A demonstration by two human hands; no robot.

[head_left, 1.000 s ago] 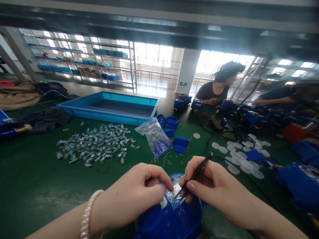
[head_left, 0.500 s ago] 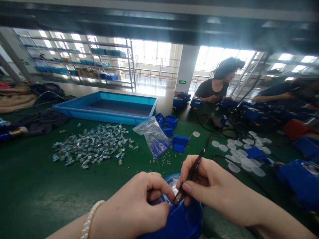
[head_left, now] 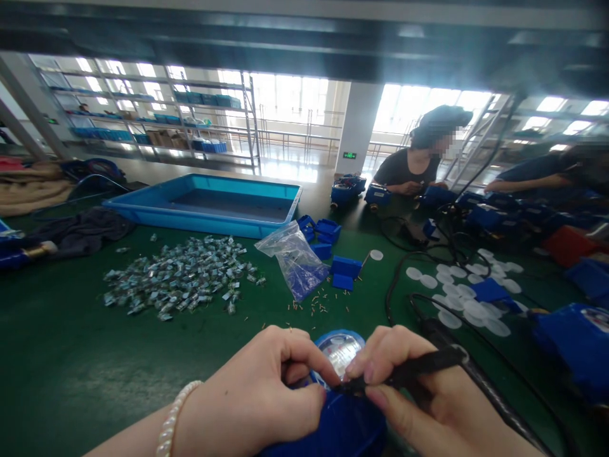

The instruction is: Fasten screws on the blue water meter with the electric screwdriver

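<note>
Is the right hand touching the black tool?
Touching. The head view shows the right hand with its fingers wrapped around the black tool.

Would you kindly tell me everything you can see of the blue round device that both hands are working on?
The blue round device sits at the near edge of the green table, mostly hidden by the hands. Its body looks like glossy blue plastic, topped by a round clear window showing a pale dial face. The left hand grips its left side; the right hand holds a black tool lying nearly level, tip at the window's near rim.
</note>
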